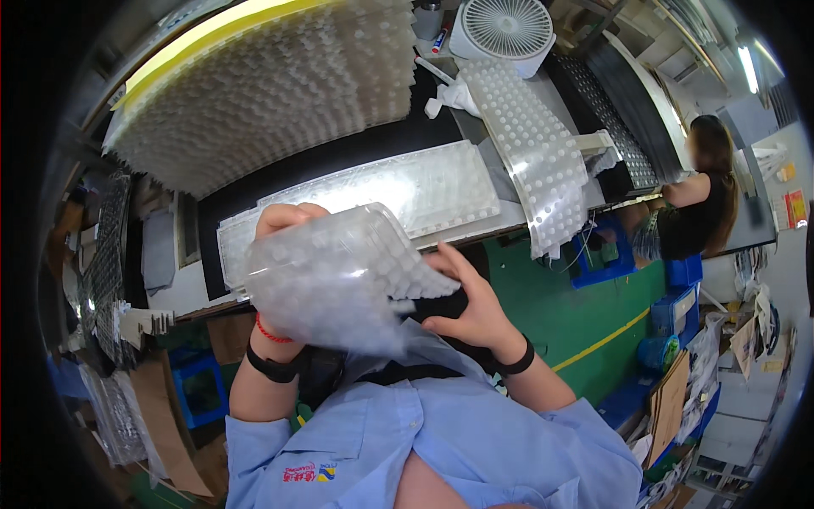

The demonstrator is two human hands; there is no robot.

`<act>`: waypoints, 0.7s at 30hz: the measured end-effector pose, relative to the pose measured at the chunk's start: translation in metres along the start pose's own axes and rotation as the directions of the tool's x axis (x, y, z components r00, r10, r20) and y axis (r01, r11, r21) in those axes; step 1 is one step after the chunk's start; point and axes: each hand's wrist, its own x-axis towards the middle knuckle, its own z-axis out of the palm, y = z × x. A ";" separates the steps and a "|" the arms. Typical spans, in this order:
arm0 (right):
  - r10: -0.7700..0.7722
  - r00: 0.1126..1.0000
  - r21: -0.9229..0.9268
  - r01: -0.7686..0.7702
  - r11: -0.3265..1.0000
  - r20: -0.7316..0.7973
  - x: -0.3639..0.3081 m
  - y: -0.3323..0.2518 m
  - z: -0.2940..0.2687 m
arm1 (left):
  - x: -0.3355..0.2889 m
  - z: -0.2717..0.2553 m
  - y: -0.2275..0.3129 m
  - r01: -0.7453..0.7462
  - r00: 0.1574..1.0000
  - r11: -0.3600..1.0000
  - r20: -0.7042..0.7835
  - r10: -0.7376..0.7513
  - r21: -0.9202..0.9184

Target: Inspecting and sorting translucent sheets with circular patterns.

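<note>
Blue shirt front (509,441) nearest, your left hand (287,218) grips the bent, dimpled clear sheets (335,263) above it, probably firmly enough to stop them springing flat — your right hand (475,305) is spread wide beside their free edge, contact unclear. Beyond, a flat stack (449,182) lies on the black-topped bench (434,127), seemingly for easy reach, before a deep pile (263,102) of layered sheets. Past them are a white fan (507,30), green floor (543,280) and a co-worker (699,199).
</note>
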 end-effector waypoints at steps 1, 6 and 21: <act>0.046 0.996 0.062 -0.041 0.997 -0.082 -0.005 -0.004 0.003 | -0.003 0.006 -0.001 -0.011 0.991 1.000 -0.134 0.007 -0.029; 0.140 0.947 0.506 0.027 0.862 -0.288 -0.041 0.029 -0.008 | -0.011 -0.001 -0.027 0.126 0.973 0.977 -0.171 -0.155 -0.172; 0.086 0.758 0.117 -0.014 0.993 -0.646 -0.109 -0.009 -0.136 | 0.034 0.040 -0.044 0.509 0.836 0.820 -0.075 -0.543 -0.263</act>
